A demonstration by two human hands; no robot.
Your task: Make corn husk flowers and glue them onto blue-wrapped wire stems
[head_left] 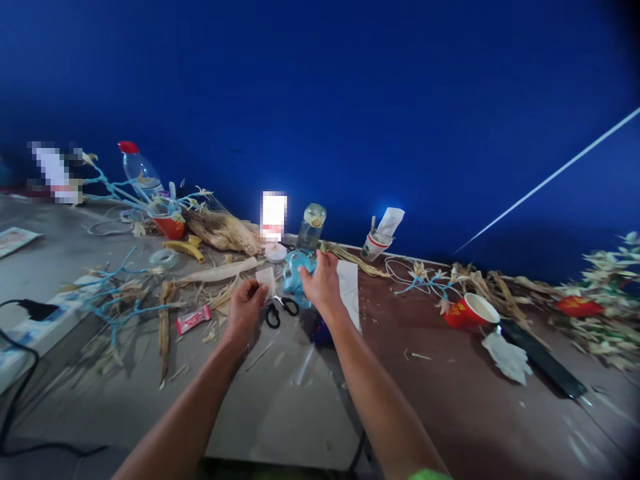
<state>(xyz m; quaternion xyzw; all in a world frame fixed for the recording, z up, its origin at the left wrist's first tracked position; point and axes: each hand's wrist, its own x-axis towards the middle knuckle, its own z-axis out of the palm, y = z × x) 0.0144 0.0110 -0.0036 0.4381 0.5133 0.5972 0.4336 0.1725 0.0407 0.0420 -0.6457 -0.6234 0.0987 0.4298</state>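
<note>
My left hand [246, 310] is closed, with thumb and forefinger pinched on a small pale, translucent strip [265, 280], perhaps corn husk. My right hand [324, 283] reaches to a bundle of light-blue tape [295, 270], the thumb lying over its near right side. The far fingers curl behind the bundle and are partly hidden. Between my hands lie scissors with black handles [281, 311], their blades pointing away from me. A white sheet of paper [349, 287] lies beyond my right wrist, and a dark blue object [321, 331] is partly covered by that forearm.
Dried husks [220, 230] and blue-wrapped stems [115, 310] lie to the left, near a pink wrapper [193, 320] and a power strip [55, 320]. A glass jar [312, 227] stands at the back. Rightward are a tilted red cup [470, 313], crumpled tissue [507, 358] and a black stick-like tool [543, 360].
</note>
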